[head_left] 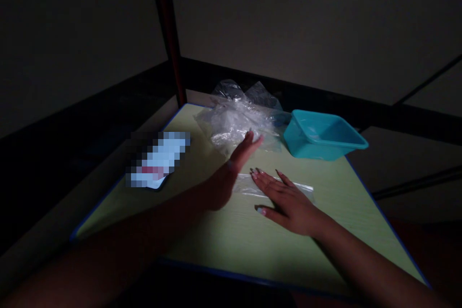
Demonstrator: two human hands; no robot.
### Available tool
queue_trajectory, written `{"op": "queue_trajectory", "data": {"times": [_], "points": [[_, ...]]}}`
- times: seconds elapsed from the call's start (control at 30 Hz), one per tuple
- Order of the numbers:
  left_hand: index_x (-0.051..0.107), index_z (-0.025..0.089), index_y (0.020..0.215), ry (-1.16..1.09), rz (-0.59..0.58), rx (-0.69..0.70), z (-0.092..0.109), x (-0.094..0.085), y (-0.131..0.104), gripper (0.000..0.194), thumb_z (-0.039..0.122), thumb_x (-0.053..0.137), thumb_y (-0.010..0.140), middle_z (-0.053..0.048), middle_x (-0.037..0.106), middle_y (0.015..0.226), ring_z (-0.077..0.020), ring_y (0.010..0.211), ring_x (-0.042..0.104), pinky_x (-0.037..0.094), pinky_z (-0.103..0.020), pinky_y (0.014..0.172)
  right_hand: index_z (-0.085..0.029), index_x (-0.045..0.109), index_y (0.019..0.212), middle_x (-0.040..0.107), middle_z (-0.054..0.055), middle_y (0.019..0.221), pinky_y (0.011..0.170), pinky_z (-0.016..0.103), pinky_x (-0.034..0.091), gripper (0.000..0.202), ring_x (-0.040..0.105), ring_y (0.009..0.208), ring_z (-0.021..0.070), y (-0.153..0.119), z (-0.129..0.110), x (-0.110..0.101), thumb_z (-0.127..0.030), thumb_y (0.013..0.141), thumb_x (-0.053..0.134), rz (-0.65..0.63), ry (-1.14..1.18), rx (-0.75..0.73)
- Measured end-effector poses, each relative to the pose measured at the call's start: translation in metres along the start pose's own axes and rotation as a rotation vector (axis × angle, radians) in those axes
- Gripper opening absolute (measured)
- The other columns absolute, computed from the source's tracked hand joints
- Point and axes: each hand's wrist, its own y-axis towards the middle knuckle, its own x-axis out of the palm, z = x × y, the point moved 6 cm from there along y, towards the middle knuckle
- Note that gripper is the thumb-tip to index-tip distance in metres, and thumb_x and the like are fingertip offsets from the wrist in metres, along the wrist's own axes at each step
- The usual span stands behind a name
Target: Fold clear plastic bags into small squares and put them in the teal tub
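A clear plastic bag [306, 191] lies folded into a flat strip across the middle of the table. My right hand [285, 199] rests palm down on it, fingers stretched out toward the left. My left hand [236, 161] is raised on edge at the strip's left end, fingers extended and holding nothing. Whether its lower edge touches the bag I cannot tell. Just beyond my left fingertips sits a loose heap of crumpled clear plastic bags [234, 120].
A turquoise plastic basin [314, 147] stands at the table's back right corner. At the left edge lies a phone [162, 159] with a lit, blurred-out screen. The pale green table [216, 240] has a blue edge, with dark walls behind.
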Motion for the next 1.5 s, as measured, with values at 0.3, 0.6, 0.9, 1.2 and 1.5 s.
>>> {"op": "queue_trajectory", "data": {"times": [0.3,0.6,0.9,1.2,1.5], "points": [[0.03,0.026,0.151,-0.553,0.338,-0.31,-0.026,-0.015,0.005,0.094,0.077,-0.012,0.084,-0.004,0.035,0.156,-0.0248,0.149,0.016,0.019,-0.051,0.118,-0.026,0.003,0.156,0.024,0.012,0.158,0.116,0.059,0.012,0.075,0.025,0.145,0.0249,0.002,-0.003,-0.005,-0.046,0.097,0.046,-0.019,0.034,0.019],[0.05,0.02,0.142,-0.299,0.021,-0.192,-0.045,0.011,-0.011,0.094,0.083,0.013,0.084,-0.004,0.029,0.159,-0.0266,0.149,0.014,0.002,-0.04,0.123,-0.025,0.008,0.156,0.024,0.01,0.158,0.117,0.056,0.008,0.074,0.023,0.146,0.0225,0.002,-0.001,-0.003,-0.049,0.096,0.046,-0.014,0.07,0.031],[0.069,0.015,0.113,-0.664,0.208,-0.416,-0.059,-0.005,-0.001,0.09,0.086,0.023,0.081,-0.013,0.063,0.132,-0.0327,0.135,0.045,0.021,-0.048,0.119,-0.025,0.011,0.155,0.024,0.01,0.158,0.116,0.057,0.009,0.074,0.023,0.146,0.0231,0.002,-0.002,-0.003,-0.05,0.096,0.047,-0.007,0.095,0.024],[0.066,0.021,0.114,-0.346,0.404,-0.297,-0.051,-0.034,0.003,0.091,0.082,0.006,0.083,-0.012,0.061,0.134,-0.0297,0.134,0.047,0.026,-0.05,0.117,-0.026,0.012,0.155,0.022,0.007,0.159,0.117,0.055,0.006,0.074,0.021,0.147,0.0206,0.003,-0.001,-0.003,-0.05,0.096,0.048,-0.004,0.106,0.035],[0.019,0.014,0.154,1.001,-0.295,-0.184,-0.046,0.013,-0.028,0.072,0.055,0.033,0.096,-0.022,0.013,0.16,-0.0393,0.148,0.013,0.005,-0.071,0.109,-0.023,0.017,0.154,0.022,0.009,0.159,0.117,0.056,0.008,0.073,0.022,0.147,0.0205,0.004,-0.002,-0.004,-0.053,0.095,0.047,-0.021,0.113,0.049]]}}
